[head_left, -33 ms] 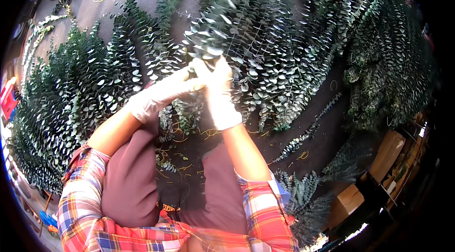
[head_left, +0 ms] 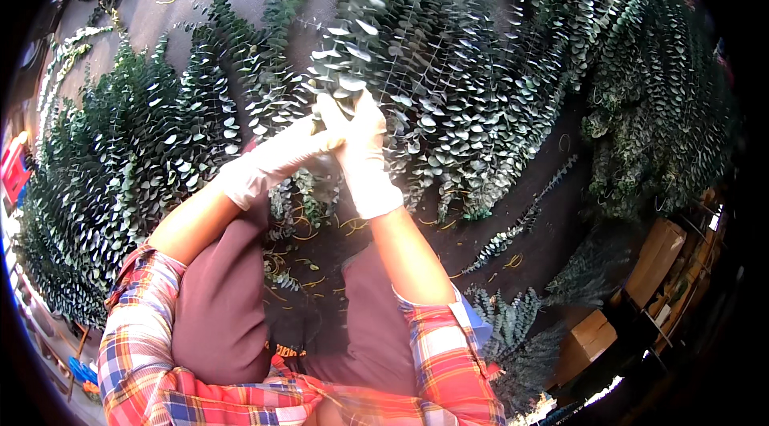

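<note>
Your two hands, in pale gloves, meet just beyond your knees, with a leafy bunch [head_left: 357, 37] rising from them in the middle of the view. Since the picture just before, the bunch has swung a little leftward and stands straighter, and your right hand [head_left: 362, 145] has shifted slightly left with it; this suggests the bunch is being adjusted in your hold, not set down

Its long axis runs away from you: leafy tips point toward the top edge, leaning slightly right, and the stem ends are lost at your gloves. The leaves are blurred

Your right grip looks closed around the base of the bunch. Your left hand [head_left: 288, 147] touches the right from the side; glare hides whether its fingers hold any stem, so you cannot tell how far open it is

Leafy heaps lie on both sides, a left pile [head_left: 132, 133] and a right pile [head_left: 489, 109]. A loose sprig [head_left: 513, 234] lies on the dark ground [head_left: 311, 312] at right
</note>
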A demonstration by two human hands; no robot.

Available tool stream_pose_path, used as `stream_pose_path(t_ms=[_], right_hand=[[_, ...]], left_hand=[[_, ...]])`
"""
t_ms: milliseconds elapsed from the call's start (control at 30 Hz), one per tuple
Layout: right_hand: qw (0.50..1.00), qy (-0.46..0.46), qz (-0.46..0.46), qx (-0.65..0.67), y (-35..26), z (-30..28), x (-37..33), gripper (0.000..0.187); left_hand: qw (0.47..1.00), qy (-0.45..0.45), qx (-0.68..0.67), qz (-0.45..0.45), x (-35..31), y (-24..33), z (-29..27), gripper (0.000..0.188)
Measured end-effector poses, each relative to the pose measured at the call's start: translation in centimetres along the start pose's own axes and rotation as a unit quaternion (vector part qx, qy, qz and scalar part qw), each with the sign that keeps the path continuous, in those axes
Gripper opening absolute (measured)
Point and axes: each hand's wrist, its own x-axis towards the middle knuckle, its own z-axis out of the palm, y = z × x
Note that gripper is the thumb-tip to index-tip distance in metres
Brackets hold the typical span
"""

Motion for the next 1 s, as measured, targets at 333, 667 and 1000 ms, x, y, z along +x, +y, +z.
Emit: stream_pose_path(t_ms=[333,667,1000], right_hand=[[0.965,0.163,0.001,-0.205,6.7,-10.3,3.2,0.040],[0.989,0.032,0.062,-0.131,5.7,-8.4,3.5,0.072],[0.906,0.104,-0.261,-0.317,1.2,-7.1,1.6,0.065]], left_hand=[[0.984,0.085,-0.153,-0.012,-1.1,2.0,-1.4,0.053],[0.977,0.009,-0.213,0.018,0.5,0.8,-2.2,0.044],[0.970,0.145,-0.187,0.061,0.1,-0.4,-5.3,0.028]])
